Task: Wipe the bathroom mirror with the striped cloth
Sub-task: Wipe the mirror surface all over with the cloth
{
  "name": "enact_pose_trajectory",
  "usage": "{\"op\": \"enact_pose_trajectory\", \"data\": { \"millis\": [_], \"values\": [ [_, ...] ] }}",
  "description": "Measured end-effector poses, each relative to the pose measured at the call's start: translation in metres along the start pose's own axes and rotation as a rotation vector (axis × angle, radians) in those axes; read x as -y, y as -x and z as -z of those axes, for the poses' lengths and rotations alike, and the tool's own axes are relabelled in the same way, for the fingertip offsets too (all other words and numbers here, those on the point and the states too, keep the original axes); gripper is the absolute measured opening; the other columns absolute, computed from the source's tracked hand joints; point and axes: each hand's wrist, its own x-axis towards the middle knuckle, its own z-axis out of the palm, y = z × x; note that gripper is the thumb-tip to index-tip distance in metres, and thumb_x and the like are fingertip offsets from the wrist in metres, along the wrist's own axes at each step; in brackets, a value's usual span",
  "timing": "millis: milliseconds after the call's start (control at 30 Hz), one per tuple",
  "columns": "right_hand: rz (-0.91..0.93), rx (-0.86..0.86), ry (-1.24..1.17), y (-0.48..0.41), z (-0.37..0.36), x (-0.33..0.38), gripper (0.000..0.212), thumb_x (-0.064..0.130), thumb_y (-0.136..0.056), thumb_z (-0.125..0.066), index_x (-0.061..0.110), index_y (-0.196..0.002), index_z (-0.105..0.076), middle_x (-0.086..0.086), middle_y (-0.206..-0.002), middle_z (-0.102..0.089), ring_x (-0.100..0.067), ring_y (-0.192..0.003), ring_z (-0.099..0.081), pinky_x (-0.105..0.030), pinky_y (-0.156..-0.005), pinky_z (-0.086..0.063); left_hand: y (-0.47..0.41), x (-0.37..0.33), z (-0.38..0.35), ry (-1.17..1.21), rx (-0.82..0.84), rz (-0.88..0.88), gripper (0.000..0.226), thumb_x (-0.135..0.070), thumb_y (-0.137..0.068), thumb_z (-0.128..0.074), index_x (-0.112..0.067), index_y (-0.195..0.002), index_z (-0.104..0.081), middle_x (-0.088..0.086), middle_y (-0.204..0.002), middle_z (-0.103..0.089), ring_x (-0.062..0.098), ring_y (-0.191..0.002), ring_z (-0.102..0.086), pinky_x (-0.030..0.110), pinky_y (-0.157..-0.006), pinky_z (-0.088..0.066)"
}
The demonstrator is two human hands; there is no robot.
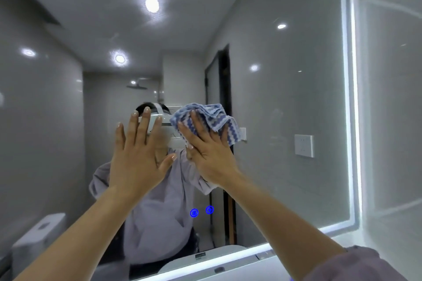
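Right hand lies flat with its fingers extended, pressing the striped cloth against the glass. The thumb sits at the cloth's lower left edge, and it cannot be told whether it pinches the fabric. Nothing is gripped in a closed fist.

Mirror: a large wall-mounted pane with a lit border along its top, right and bottom sides. The cloth is near the pane's centre, slightly below mid-height. Broad areas of glass lie above it and on both sides. The stretch to the right, toward the lit border, is on the working hand's own side.

Left hand: fingers straight and spread, holding nothing, palm toward the glass just left of the right hand. The two hands are apart. Contact with the pane looks likely but cannot be confirmed.

Striped cloth: bunched rather than folded flat. Its loose bulk rises above and to the right of the fingertips, and its long axis runs from upper left to lower right. Only the part under the palm appears to bear on the glass.

Blue touch icons: two, low on the pane and well below the cloth.

Assessment: the right hand alone controls the cloth, so any stroke is led by that hand. A downward pass risks pressing the icons.
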Motion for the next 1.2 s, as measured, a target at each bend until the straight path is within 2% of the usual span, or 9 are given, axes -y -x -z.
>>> {"op": "enact_pose_trajectory", "data": {
  "millis": [133,200,300,367,467,600,733,1000,1200],
  "values": [
    [0.052,0.042,0.149,0.01,0.008,-0.023,0.058,0.033,-0.101,-0.036,0.049,-0.141,0.003,0.016,-0.156,0.012,-0.014,-0.146,0.017,-0.046,-0.116,0.016,0.001,0.002,-0.003,0.002,-0.017,-0.014,0.085,-0.065,-0.083,-0.02,-0.015,-0.151,-0.009,0.012,-0.16,-0.004,0.03,-0.147,0.001,0.048,-0.117,0.003],
    [-0.008,0.061,0.223,0.02,0.014,-0.038,0.051,0.039,-0.101,-0.028,0.039,-0.145,-0.001,0.004,-0.159,0.005,-0.026,-0.147,0.009,-0.049,-0.117,0.01,0.001,0.003,-0.003,0.008,-0.017,-0.017,0.084,-0.064,-0.083,-0.024,-0.015,-0.151,-0.013,0.013,-0.159,-0.008,0.031,-0.147,-0.003,0.05,-0.117,0.0],
    [-0.279,-0.098,0.121,0.039,0.029,-0.066,0.057,0.043,-0.097,-0.015,0.02,-0.148,-0.025,-0.016,-0.157,-0.015,-0.041,-0.145,-0.01,-0.059,-0.116,-0.008,0.0,0.003,0.0,0.011,0.001,-0.018,0.083,-0.06,-0.086,-0.041,-0.013,-0.15,-0.017,0.014,-0.159,-0.008,0.033,-0.146,-0.004,0.053,-0.116,-0.005],
    [-0.477,-0.079,0.013,0.045,0.034,-0.082,0.05,0.032,-0.103,-0.029,0.023,-0.151,-0.02,-0.011,-0.16,-0.004,-0.034,-0.147,-0.002,-0.056,-0.115,-0.001,-0.001,0.002,0.002,0.04,0.014,-0.009,0.086,-0.054,-0.085,-0.055,-0.013,-0.15,-0.018,0.014,-0.159,-0.006,0.034,-0.147,-0.004,0.054,-0.116,-0.005],
    [-0.576,-0.09,0.001,0.039,0.026,-0.074,0.057,0.022,-0.1,-0.036,0.026,-0.152,-0.013,-0.007,-0.161,0.002,-0.031,-0.147,0.005,-0.059,-0.113,0.004,-0.001,-0.001,0.005,0.085,0.016,-0.016,0.086,-0.05,-0.085,-0.056,-0.013,-0.15,-0.013,0.01,-0.157,0.005,0.033,-0.146,0.001,0.055,-0.118,-0.002],
    [-0.422,-0.108,0.081,0.033,0.005,-0.021,0.055,0.028,-0.099,-0.03,0.027,-0.151,-0.015,-0.012,-0.16,-0.004,-0.037,-0.146,0.0,-0.054,-0.11,0.017,0.0,-0.001,0.005,0.124,-0.003,-0.023,0.085,-0.048,-0.085,-0.059,-0.012,-0.149,-0.017,0.012,-0.158,-0.001,0.034,-0.146,-0.003,0.055,-0.117,-0.003],
    [-0.124,-0.018,0.137,0.034,-0.02,0.025,0.056,0.032,-0.1,-0.035,0.037,-0.146,-0.004,0.002,-0.157,0.011,-0.029,-0.146,0.013,-0.06,-0.113,0.012,0.0,0.002,0.002,0.107,0.004,-0.024,0.085,-0.06,-0.08,-0.029,-0.012,-0.149,-0.018,0.013,-0.159,-0.006,0.033,-0.147,-0.004,0.053,-0.116,-0.001],
    [-0.073,0.022,0.002,0.042,-0.003,0.003,0.054,0.024,-0.101,-0.036,0.045,-0.142,-0.009,0.017,-0.156,0.003,-0.012,-0.147,0.008,-0.045,-0.118,0.007,-0.002,0.007,-0.006,0.064,-0.018,-0.05,0.086,-0.062,-0.079,-0.03,-0.012,-0.149,-0.022,0.014,-0.158,-0.013,0.035,-0.145,-0.01,0.055,-0.114,-0.008],
    [-0.108,-0.006,0.036,0.048,0.01,-0.038,0.053,0.038,-0.092,-0.022,0.038,-0.144,-0.015,0.009,-0.156,-0.004,-0.021,-0.147,0.004,-0.044,-0.118,0.006,0.0,0.003,-0.001,0.038,-0.027,-0.036,0.087,-0.064,-0.081,-0.021,-0.011,-0.149,-0.019,0.014,-0.159,-0.01,0.034,-0.146,-0.007,0.055,-0.116,-0.007]
  ]
}}
